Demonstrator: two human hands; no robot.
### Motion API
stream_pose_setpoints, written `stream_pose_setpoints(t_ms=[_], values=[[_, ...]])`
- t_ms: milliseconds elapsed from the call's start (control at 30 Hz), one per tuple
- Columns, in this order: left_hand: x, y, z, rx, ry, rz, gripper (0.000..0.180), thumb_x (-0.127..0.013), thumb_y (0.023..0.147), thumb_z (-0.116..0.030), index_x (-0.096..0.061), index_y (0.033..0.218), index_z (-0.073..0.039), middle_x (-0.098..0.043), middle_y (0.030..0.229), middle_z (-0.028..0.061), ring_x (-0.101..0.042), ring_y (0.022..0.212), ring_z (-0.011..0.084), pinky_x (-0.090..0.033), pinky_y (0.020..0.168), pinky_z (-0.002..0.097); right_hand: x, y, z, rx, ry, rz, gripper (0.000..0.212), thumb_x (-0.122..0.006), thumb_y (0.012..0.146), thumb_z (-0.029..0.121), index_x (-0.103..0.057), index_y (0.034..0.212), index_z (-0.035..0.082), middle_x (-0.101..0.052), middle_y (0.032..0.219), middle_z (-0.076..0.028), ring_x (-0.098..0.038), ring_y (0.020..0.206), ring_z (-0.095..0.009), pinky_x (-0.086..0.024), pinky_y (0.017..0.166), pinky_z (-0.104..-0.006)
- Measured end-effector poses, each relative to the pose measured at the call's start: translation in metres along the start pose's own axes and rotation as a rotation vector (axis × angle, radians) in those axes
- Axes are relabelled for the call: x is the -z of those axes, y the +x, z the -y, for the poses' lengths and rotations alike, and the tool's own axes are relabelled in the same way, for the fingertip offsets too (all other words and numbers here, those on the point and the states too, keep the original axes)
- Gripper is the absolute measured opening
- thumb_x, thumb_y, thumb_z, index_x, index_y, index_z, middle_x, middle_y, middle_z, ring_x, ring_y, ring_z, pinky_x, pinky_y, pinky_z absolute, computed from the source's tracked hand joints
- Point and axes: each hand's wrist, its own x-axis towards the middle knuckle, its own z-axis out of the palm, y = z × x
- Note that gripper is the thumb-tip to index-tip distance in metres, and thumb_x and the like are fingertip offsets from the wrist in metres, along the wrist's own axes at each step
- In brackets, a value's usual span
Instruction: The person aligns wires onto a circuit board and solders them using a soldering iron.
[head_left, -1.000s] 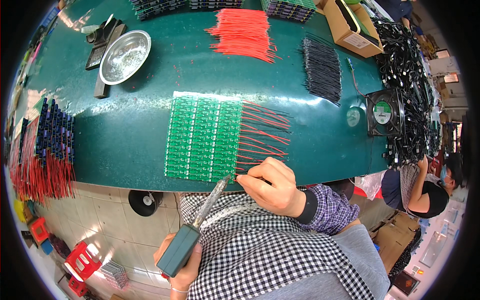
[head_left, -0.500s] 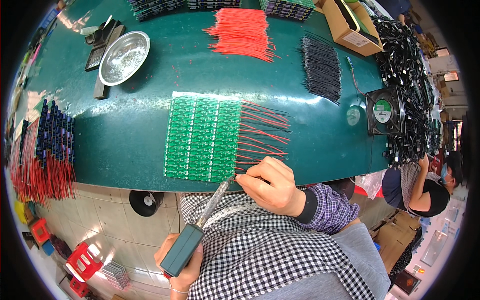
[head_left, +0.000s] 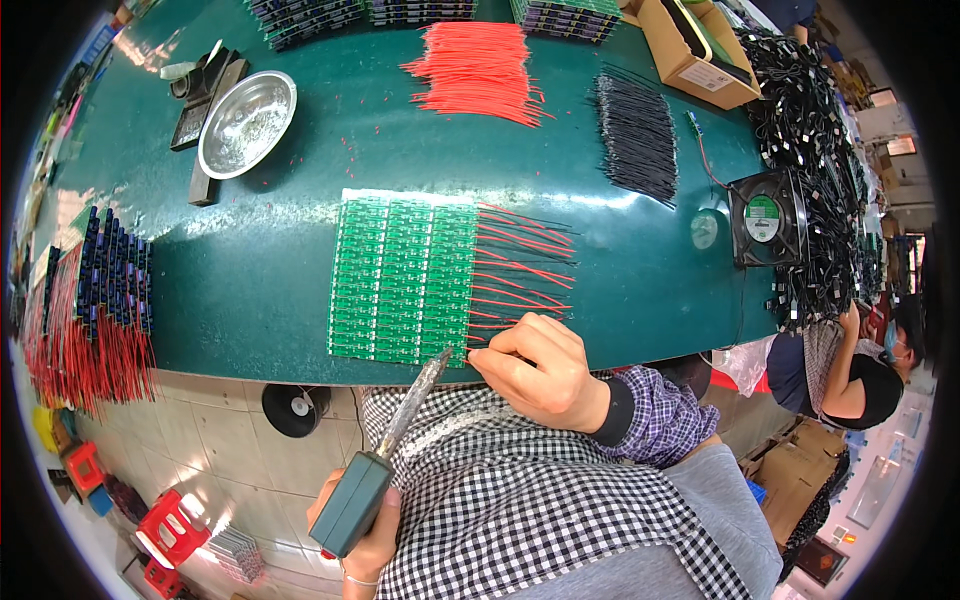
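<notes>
- Your left hand [head_left: 378,525] is clamped round the iron [head_left: 352,500]; its tip is at the near right corner of the board [head_left: 400,280], which lies flat at the table's near edge.
- Your right hand [head_left: 545,375] has thumb and forefinger pinched together just right of that corner, apparently on a wire [head_left: 471,348]; its end is too small to make out clearly.
- Best to brace the right hand on the table [head_left: 240,290], so the wire meets its pad squarely.
- Heat pad and wire together, briefly, then hold still while the joint sets.
- Mind your fingertips: the hot tip is near them. Steer it clear of the fixed wires [head_left: 525,238] along the right edge.
- The green table has red bits scattered near the bowl [head_left: 248,125], far left; red wires [head_left: 475,70] and black wires [head_left: 637,135] lie beyond the board, a fan [head_left: 765,220] to the right.
- A co-worker [head_left: 850,380] sits at far right; a red stool [head_left: 172,525] stands on the tiled floor [head_left: 230,435], near left.
</notes>
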Motion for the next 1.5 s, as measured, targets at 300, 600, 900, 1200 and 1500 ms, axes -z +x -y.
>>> stream_pose_setpoints(t_ms=[300,600,900,1200,1500], values=[[-0.013,0.002,0.020,0.248,-0.183,-0.167,0.035,-0.076,0.086,0.001,-0.068,0.120,0.006,-0.071,0.104,0.0136,-0.058,0.068,0.0120,-0.045,0.059,0.0266,0.044,-0.007,0.002,-0.122,0.021,0.155,0.020,-0.083,0.074,0.002,-0.075,0.092,0.004,-0.066,0.081,-0.004,-0.060,0.068,-0.018,-0.045,0.056,-0.0316],[-0.020,0.020,0.024,0.159,-0.324,-0.114,0.035,-0.075,0.087,0.002,-0.068,0.121,0.006,-0.070,0.102,0.0130,-0.058,0.068,0.0117,-0.044,0.059,0.0264,0.120,0.020,-0.075,-0.371,-0.258,0.019,0.012,-0.079,0.080,0.002,-0.074,0.091,0.003,-0.067,0.090,-0.008,-0.066,0.086,-0.028,-0.053,0.073,-0.0378],[-0.017,0.009,0.021,0.051,-0.303,-0.148,0.036,-0.075,0.086,0.003,-0.068,0.121,0.006,-0.069,0.099,0.0118,-0.056,0.067,0.0110,-0.043,0.058,0.0260,0.102,0.038,-0.139,-0.292,-0.548,-0.072,0.009,-0.077,0.081,0.004,-0.073,0.089,0.006,-0.064,0.089,-0.006,-0.064,0.088,-0.027,-0.052,0.075,-0.0384],[-0.018,0.007,-0.004,-0.019,-0.057,-0.148,0.029,-0.084,0.079,-0.014,-0.066,0.098,-0.002,-0.063,0.088,0.0068,-0.059,0.076,0.0224,-0.048,0.071,0.0364,0.098,0.034,-0.141,-0.257,-0.561,-0.118,0.006,-0.075,0.085,0.003,-0.071,0.090,0.003,-0.066,0.092,-0.007,-0.065,0.087,-0.027,-0.052,0.075,-0.0380],[-0.011,-0.009,0.015,-0.019,-0.212,-0.126,0.040,-0.074,0.082,0.008,-0.066,0.121,0.005,-0.069,0.111,0.0128,-0.062,0.074,0.0136,-0.051,0.063,0.0267,0.076,0.049,-0.046,-0.287,-0.232,-0.157,0.009,-0.069,0.089,-0.004,-0.067,0.096,0.000,-0.067,0.090,-0.014,-0.067,0.079,-0.031,-0.054,0.071,-0.0368]])
